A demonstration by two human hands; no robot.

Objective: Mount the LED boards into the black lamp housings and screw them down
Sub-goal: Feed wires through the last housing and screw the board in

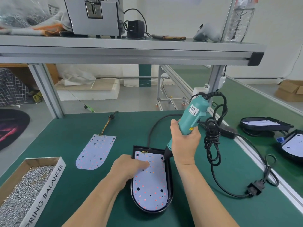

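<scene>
A black lamp housing (pixel 169 177) lies on the green mat near me, with a white LED board (pixel 150 190) seated inside it. My left hand (pixel 129 167) rests on the board's upper left, its index finger pressing down on it. My right hand (pixel 184 143) grips a teal electric screwdriver (pixel 191 118), tilted, with its bit touching the board's upper right corner. A second loose LED board (pixel 95 152) with coloured wires lies flat to the left.
A cardboard box of screws (pixel 24 190) sits at the front left. The screwdriver's black cable (pixel 214 145) coils to the right, ending in a plug (pixel 254 189). Two more housings with boards (pixel 265 123) lie on the belt at right. A metal shelf (pixel 131 51) hangs overhead.
</scene>
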